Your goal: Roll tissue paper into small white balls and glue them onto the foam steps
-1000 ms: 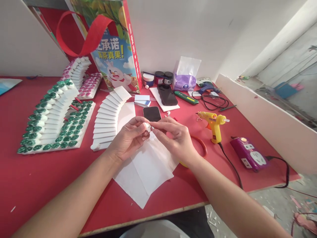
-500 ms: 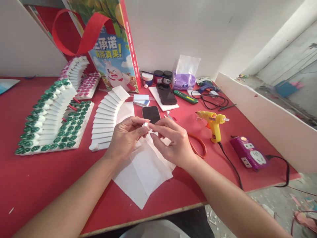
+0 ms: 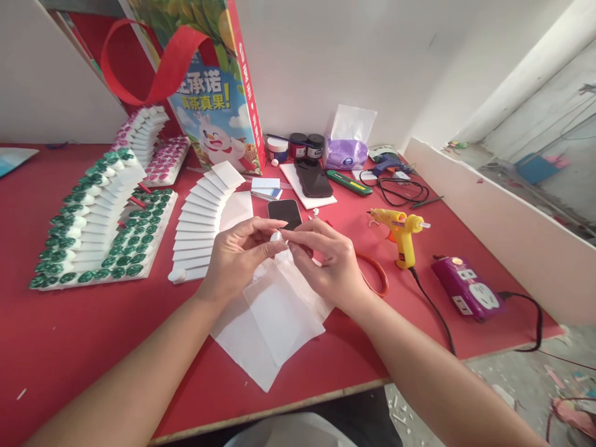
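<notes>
From here I see the left hand [image 3: 237, 257] pinching a small white piece [image 3: 277, 237] between thumb and fingers, above the white sheets [image 3: 279, 310] on the red table [image 3: 116, 354]; the right hand [image 3: 328, 257] has its fingertips pressed close at the piece's near side, perhaps pinching its edge, though the fingers partly hide it, and a yellow glue gun [image 3: 401, 236] lies to the right

You have bright, diffuse light, with soft shadows on the table [image 3: 116, 347]. Your view stretches toward its edges.
</notes>
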`<state>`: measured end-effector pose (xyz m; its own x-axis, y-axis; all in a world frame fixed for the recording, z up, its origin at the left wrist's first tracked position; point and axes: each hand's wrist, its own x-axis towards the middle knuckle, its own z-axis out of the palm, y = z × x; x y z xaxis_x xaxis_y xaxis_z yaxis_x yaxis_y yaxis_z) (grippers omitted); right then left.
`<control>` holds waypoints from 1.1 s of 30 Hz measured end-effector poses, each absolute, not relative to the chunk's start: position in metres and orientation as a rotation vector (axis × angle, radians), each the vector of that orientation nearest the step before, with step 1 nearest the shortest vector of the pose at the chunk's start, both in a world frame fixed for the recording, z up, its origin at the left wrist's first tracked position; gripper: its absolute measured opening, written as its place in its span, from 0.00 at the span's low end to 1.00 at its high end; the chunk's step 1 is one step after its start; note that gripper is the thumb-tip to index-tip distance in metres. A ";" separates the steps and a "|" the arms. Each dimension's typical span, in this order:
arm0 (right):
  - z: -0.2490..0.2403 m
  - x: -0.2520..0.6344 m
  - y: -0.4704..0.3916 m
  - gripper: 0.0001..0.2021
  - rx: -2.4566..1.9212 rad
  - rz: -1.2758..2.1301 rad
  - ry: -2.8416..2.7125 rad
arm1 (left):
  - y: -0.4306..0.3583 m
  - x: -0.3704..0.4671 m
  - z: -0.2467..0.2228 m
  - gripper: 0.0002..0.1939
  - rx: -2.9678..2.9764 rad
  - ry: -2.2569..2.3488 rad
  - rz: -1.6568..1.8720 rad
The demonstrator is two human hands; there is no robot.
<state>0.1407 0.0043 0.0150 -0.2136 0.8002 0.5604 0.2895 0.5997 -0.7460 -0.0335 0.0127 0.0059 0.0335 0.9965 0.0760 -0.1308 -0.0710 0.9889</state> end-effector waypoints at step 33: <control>0.020 0.146 0.008 0.09 -0.966 0.720 -1.592 | 0.015 -0.033 0.006 0.20 0.831 0.865 1.138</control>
<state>0.1457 0.0084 0.0199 -0.0821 0.8737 0.4795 0.2163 0.4853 -0.8472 -0.0327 0.0148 0.0057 0.1905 0.9706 -0.1472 -0.4012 0.2138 0.8907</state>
